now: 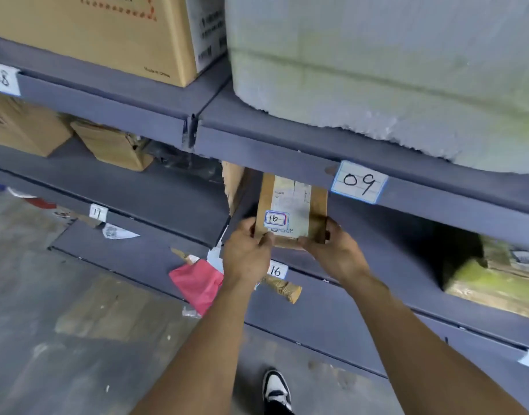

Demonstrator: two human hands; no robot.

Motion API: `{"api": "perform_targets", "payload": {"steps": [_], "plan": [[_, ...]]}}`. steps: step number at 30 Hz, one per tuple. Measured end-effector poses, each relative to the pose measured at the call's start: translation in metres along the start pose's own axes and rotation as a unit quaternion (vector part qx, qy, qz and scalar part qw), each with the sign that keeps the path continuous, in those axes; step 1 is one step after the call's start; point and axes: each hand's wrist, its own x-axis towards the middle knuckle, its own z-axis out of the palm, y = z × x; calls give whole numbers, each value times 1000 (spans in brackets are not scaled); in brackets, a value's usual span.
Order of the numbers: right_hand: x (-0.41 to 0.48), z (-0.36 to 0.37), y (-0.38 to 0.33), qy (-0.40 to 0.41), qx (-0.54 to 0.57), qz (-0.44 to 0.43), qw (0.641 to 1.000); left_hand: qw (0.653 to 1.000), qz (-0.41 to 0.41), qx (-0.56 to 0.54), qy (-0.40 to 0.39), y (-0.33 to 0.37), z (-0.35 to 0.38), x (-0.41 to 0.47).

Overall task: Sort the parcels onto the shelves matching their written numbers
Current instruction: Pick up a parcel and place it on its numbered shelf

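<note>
A small brown cardboard parcel (291, 209) with a white shipping label and a sticker reading 16 lies on the grey shelf (362, 283), its far end under the shelf above. My left hand (246, 254) grips its near left corner and my right hand (335, 250) grips its near right corner. A white tag reading 16 (276, 270) is stuck on the shelf's front edge just below the parcel. The upper shelf's edge carries a tag reading 09 (359, 181).
Tags 08 (3, 79) and 17 (98, 212) mark the shelves to the left. A large white foam box (377, 70) and a cardboard carton (101, 31) sit on top. A red bag (197, 283) lies lower down. Another parcel (496, 280) sits at right.
</note>
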Motion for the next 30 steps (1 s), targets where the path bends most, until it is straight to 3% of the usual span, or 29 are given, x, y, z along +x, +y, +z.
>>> {"api": "perform_targets", "payload": {"steps": [6, 14, 30], "plan": [[16, 17, 4, 73, 16, -18, 997, 999, 24, -16, 31, -8, 6, 24], [44, 35, -3, 106, 36, -11, 994, 997, 17, -30, 74, -12, 14, 53], [115, 39, -16, 166, 37, -62, 984, 996, 71, -16, 49, -10, 47, 119]]}}
